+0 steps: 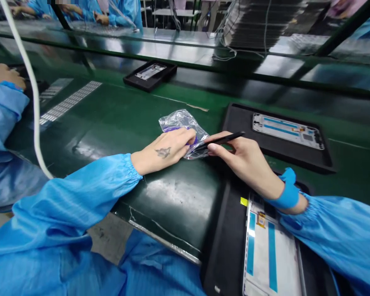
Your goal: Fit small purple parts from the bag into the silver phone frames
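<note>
The bag [180, 119] is held down on the table [111, 119] by the left hand [165, 150], its fingers curled over the plastic; something purple [192, 139] is seen beneath them, but what it is cannot be told. A slim black tool [226, 139] is gripped between the thumb and fingers of the right hand [245, 158], its lower end at the bag's near right edge; whether it is inside cannot be told. A blue band [286, 196] is worn on the right wrist. Below the right forearm, a frame [262, 257] with blue strips is carried in the near tray [220, 242]. Beyond the right hand, another frame [288, 129] is held in a second tray [236, 125]. Farther off, a third tray [131, 79] is placed left of it.
</note>
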`<state>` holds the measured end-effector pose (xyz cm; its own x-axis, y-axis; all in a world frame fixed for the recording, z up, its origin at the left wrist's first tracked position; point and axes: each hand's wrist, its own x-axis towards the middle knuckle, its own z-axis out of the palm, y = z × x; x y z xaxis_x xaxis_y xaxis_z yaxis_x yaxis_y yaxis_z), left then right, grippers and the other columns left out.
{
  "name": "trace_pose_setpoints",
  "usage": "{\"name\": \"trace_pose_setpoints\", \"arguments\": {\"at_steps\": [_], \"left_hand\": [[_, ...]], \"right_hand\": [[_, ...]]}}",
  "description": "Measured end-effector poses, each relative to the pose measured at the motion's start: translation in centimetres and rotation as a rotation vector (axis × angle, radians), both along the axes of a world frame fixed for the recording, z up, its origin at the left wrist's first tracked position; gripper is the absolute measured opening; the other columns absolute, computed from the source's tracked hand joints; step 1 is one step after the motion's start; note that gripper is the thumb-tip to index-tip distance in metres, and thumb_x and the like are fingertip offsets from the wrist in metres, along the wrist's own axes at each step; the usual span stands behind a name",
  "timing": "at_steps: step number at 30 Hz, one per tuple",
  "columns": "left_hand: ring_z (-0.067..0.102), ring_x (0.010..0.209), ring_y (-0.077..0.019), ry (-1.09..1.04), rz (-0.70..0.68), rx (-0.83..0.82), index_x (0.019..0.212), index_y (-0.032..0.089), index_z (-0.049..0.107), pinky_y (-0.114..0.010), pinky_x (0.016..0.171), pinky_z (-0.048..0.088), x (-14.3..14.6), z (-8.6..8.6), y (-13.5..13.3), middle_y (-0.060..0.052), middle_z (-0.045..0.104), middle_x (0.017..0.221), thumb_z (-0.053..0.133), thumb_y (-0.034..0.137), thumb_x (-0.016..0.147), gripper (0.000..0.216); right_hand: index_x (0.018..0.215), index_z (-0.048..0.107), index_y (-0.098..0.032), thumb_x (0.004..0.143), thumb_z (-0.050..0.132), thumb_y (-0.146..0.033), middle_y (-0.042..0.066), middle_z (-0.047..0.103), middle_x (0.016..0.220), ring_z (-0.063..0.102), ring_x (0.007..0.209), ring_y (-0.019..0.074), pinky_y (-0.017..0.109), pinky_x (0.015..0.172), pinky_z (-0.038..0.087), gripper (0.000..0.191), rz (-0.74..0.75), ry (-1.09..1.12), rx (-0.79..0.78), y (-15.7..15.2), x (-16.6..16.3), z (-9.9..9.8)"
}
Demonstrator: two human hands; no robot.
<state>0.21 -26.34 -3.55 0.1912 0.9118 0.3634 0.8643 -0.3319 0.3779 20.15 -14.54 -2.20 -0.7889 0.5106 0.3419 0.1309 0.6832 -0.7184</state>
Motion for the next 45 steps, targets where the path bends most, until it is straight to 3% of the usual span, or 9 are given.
{"name": "trace_pose_setpoints", "arguments": {"at_steps": [13,17,19,21,24,27,33,40,45], "left_hand": [[0.058,0.091,-0.0202,0.126,0.048,-0.097,0.111,0.014,0.053,-0.032,0.083,0.046,0.8,0.7,-0.5,-0.008,0.061,0.103,0.037,0.015,0.102,0.018],[0.059,0.095,-0.0204,0.087,0.056,-0.022,0.109,0.014,0.057,-0.033,0.087,0.047,0.9,0.8,-0.5,-0.008,0.061,0.102,0.04,0.015,0.102,0.018],[0.059,0.099,-0.0202,-0.028,0.078,0.063,0.104,0.015,0.06,-0.034,0.09,0.048,1.4,1.2,-0.6,-0.008,0.062,0.104,0.043,0.016,0.101,0.018],[0.062,0.09,-0.0175,-0.289,0.08,0.029,0.1,0.015,0.063,-0.031,0.084,0.051,2.4,1.7,-0.7,-0.006,0.064,0.096,0.047,0.019,0.1,0.016],[0.064,0.066,-0.0111,-0.807,-0.023,-0.387,0.102,0.014,0.064,-0.023,0.063,0.052,4.6,2.1,-0.7,-0.002,0.065,0.081,0.052,0.029,0.1,0.019],[0.066,0.062,-0.0089,-1.1,-0.147,-0.786,0.106,0.011,0.065,-0.02,0.06,0.053,6.6,2.3,-0.7,-0.004,0.067,0.082,0.054,0.033,0.1,0.026],[0.067,0.069,-0.0093,-1.266,-0.264,-0.93,0.096,0.01,0.067,-0.022,0.069,0.056,9.1,2.3,-0.5,-0.007,0.07,0.085,0.069,0.049,0.091,0.04],[0.064,0.065,-0.0074,-1.337,-0.184,-0.913,0.089,0.01,0.067,-0.021,0.066,0.052,10.3,2.3,-0.3,-0.004,0.069,0.08,0.086,0.052,0.072,0.05],[0.063,0.065,-0.0069,-1.371,-0.145,-0.866,0.086,0.009,0.066,-0.019,0.065,0.051,10.5,2.2,-0.3,-0.004,0.069,0.079,0.086,0.046,0.073,0.044]], "right_hand": [[0.098,0.077,-0.028,0.093,0.066,-0.039,0.004,0.078,0.1,0.072,0.093,0.0257,0.038,0.088,0.055,0.017,0.036,-0.031,0.055,-0.5,-0.1,-0.4],[0.097,0.077,-0.028,0.092,0.067,-0.038,0.003,0.078,0.099,0.072,0.089,0.0247,0.038,0.081,0.056,0.015,0.004,-0.003,0.093,-0.5,0.4,0.5],[0.099,0.076,-0.029,0.093,0.067,-0.033,0.002,0.077,0.098,0.072,0.087,0.0235,0.037,0.078,0.056,0.011,-0.018,0.033,0.145,-0.8,1.6,1.6],[0.105,0.075,-0.033,0.092,0.068,-0.025,0.001,0.076,0.096,0.071,0.087,0.0225,0.037,0.077,0.057,0.017,0.009,0.078,0.25,-1.5,3.7,2.6],[0.12,0.072,-0.037,0.092,0.068,-0.021,0.002,0.076,0.094,0.073,0.089,0.0231,0.037,0.08,0.059,0.032,0.119,0.098,0.452,-3.5,7.5,3.5],[0.135,0.065,-0.036,0.099,0.057,-0.026,0.003,0.079,0.097,0.074,0.099,0.0234,0.037,0.087,0.061,0.038,0.068,0.067,0.59,-5.6,11.0,3.5],[0.135,0.064,-0.037,0.092,0.068,-0.023,-0.002,0.081,0.098,0.077,0.096,0.0228,0.035,0.09,0.065,0.045,0.251,-0.045,0.61,-5.1,14.1,2.8],[0.129,0.068,-0.033,0.092,0.068,-0.019,0.001,0.081,0.1,0.077,0.097,0.0226,0.032,0.087,0.065,0.039,0.223,-0.012,0.698,-4.1,14.0,2.8],[0.131,0.066,-0.029,0.094,0.062,-0.015,0.005,0.079,0.096,0.076,0.091,0.0224,0.032,0.081,0.064,0.04,0.185,0.061,0.682,-4.6,13.5,2.7]]}}
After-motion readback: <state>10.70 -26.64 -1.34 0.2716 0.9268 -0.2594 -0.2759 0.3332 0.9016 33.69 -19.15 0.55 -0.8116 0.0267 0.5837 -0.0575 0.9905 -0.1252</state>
